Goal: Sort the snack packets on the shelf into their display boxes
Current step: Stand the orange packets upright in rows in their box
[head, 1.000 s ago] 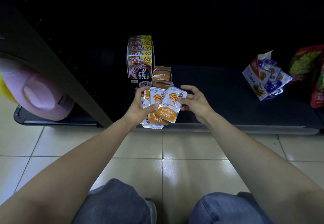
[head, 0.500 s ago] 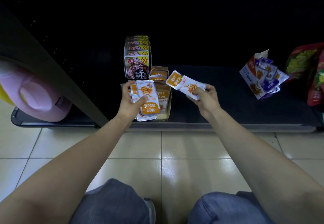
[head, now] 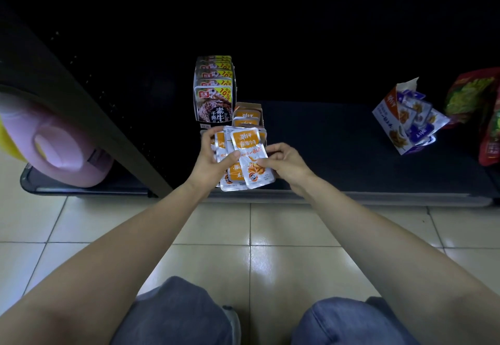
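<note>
Grips a fanned stack of glossy orange-and-silver snack packets (head: 232,175) in the left hand (head: 213,159), thumb pressed across the front, just above the dark shelf (head: 338,155) at its front edge. Pinches the top packet (head: 247,144) by its right side with the right hand (head: 284,163). Holds the stack directly in front of an open orange display box (head: 248,113) of matching packets.

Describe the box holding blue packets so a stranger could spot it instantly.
On the dark bottom shelf, look far right. A tilted box sits just left of the red-green bags. Only it is white and orange, with blue packets inside.
</note>
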The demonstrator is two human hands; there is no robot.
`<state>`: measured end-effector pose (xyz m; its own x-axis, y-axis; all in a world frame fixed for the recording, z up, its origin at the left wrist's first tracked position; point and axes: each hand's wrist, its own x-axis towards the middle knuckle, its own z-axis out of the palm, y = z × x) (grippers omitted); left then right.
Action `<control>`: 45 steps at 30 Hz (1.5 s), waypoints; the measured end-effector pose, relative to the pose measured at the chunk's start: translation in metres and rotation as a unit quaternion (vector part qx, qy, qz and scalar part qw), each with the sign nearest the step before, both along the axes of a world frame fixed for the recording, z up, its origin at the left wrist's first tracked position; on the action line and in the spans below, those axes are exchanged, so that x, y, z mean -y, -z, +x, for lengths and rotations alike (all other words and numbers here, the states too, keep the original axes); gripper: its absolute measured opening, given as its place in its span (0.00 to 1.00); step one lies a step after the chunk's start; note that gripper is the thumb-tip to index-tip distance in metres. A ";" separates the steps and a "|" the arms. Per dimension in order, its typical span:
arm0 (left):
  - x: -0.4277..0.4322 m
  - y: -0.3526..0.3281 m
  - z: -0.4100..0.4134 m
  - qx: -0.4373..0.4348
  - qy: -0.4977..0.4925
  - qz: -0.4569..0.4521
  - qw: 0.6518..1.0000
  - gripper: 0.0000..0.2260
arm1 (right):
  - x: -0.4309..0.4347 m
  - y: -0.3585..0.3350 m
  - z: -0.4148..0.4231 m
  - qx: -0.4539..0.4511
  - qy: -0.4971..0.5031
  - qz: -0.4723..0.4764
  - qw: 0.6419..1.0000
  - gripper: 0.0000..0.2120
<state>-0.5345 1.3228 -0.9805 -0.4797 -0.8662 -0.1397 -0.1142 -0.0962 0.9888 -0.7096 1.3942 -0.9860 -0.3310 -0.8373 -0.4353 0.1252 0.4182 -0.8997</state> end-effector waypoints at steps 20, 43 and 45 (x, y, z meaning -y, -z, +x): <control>0.006 0.017 -0.036 0.034 0.138 -0.049 0.989 0.48 | 0.014 0.020 -0.011 -0.041 -0.024 -0.076 0.996 0.21; 0.018 0.047 -0.048 0.118 0.015 -0.024 0.993 0.38 | 0.010 0.041 -0.001 -0.121 0.027 -0.140 0.982 0.18; 0.017 0.051 -0.047 0.117 0.014 -0.025 0.993 0.38 | 0.010 0.044 0.001 -0.133 0.023 -0.147 0.980 0.17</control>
<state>-0.5811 1.3060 -1.0318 -0.4633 -0.8618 -0.2066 -0.3434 -0.0403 0.9383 -0.7086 1.3841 -1.0297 -0.4406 -0.8949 -0.0712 -0.1173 0.1360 -0.9837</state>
